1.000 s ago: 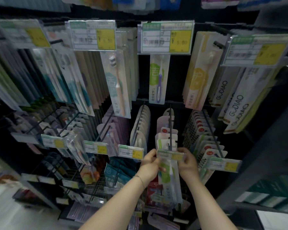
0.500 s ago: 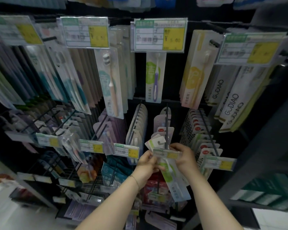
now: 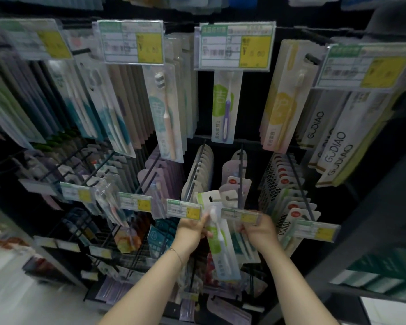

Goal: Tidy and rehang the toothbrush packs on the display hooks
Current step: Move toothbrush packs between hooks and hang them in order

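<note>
Head camera is showing my left hand point(image 3: 190, 229) pinching a green-and-white toothbrush pack point(image 3: 218, 233) by its left edge, fingers closed on it, lifting it off to the left of the hook point(image 3: 241, 177). My right hand point(image 3: 259, 231) is curling around the packs point(image 3: 245, 245) hanging just beside it, under the price tag point(image 3: 240, 215); how tightly, I cannot tell.

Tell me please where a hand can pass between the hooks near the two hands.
Free: the dark gap right of the centre hook, before the red-dot packs. Crowded: left of it, where the white pack row sits close by the left hand and its green pack.
</note>
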The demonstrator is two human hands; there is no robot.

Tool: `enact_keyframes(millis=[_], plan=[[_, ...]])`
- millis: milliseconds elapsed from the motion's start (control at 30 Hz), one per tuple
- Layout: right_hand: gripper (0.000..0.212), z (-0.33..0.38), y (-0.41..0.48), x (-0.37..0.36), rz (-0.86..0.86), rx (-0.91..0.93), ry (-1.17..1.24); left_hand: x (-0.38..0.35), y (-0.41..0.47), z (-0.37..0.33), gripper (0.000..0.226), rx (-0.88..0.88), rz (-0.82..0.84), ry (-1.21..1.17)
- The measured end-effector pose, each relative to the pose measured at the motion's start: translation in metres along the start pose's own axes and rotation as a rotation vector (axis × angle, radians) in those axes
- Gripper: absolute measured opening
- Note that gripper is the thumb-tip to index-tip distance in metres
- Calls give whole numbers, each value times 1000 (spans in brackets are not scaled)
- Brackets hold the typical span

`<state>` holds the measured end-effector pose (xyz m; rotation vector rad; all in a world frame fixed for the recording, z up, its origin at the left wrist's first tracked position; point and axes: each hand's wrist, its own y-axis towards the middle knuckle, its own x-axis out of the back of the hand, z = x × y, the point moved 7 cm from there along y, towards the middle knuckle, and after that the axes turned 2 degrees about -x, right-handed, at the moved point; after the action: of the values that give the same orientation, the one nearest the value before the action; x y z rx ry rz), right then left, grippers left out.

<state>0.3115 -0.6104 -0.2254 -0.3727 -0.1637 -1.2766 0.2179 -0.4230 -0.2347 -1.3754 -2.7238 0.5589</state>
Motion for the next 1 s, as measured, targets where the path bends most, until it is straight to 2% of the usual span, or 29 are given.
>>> enact_keyframes(millis=[133,233,367,500,567,733,900,1000], plan=[[16,1,-10,-6,30,-14,84,17,1,1,24,-54,-39,209],[27,-4,-14,-10,23,-48,135,28,0,-4,28,-142,-40,275],[20,-6,-21,-14,-1,-48,183,33,-9,-1,12,-159,35,242],[8,-11,-26,-20,-12,-66,108,46,-17,0,22,-166,33,243],[6,-8,-30,-25,-9,-24,72,55,-21,-1,19,-186,35,287],[9,9,-46,-45,53,64,-20,80,-27,-3,19,-209,-21,309],[12,17,-58,-72,134,146,-288,112,-26,-1,17,-228,-102,329],[14,15,-60,-88,159,146,-353,134,-24,1,20,-245,-129,331]])
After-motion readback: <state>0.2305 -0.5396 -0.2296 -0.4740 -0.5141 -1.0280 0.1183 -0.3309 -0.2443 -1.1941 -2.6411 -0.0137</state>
